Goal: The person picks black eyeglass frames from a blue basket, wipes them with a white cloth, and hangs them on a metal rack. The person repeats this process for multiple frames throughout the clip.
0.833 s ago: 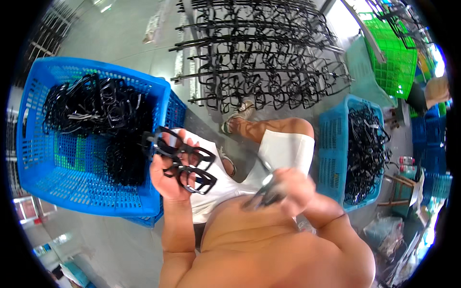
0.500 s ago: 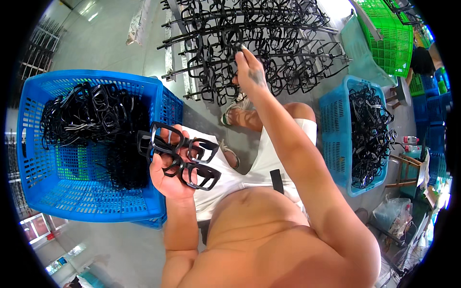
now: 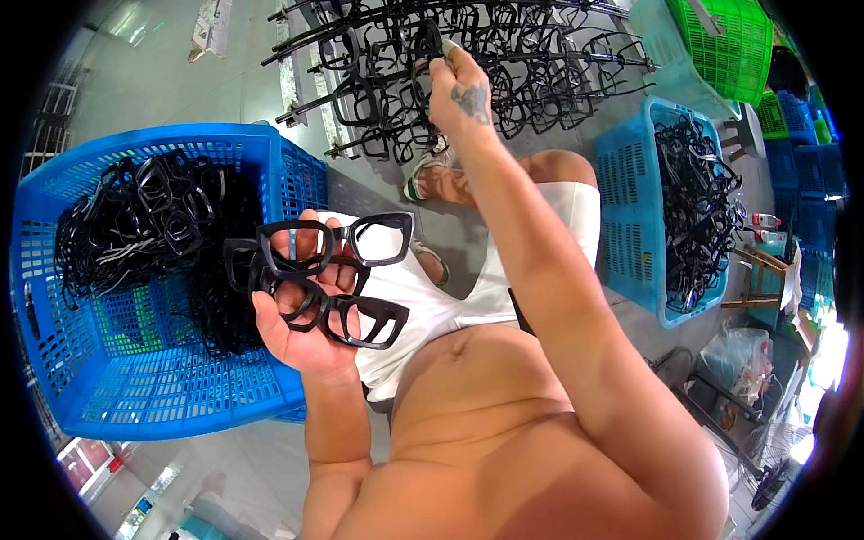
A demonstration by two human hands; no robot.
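Several black eyeglass frames [image 3: 340, 236] without lenses are fanned out in my left hand [image 3: 310, 346], its fingers and thumb curled around them above my lap. My right hand [image 3: 463, 99] reaches far forward to a rack, its fingers closed at the tip on a black eyeglass frame [image 3: 430, 38] among the hanging ones. Rows of similar frames hang along the rack's dark rods [image 3: 315, 105]. Whether the frame in my right hand touches a rod I cannot tell.
At my left stands a large blue crate [image 3: 180, 393] with a heap of black frames [image 3: 171, 207]. A light-blue crate [image 3: 623, 225] at the right holds more. Green crates [image 3: 738, 54] are stacked at the far right, near a wooden stool [image 3: 760, 274] and a fan [image 3: 774, 459].
The view has shifted, so the rack sits higher in the picture. The frames in my left hand are spread wider apart, the top one turned more level. My right hand stays at the rack.
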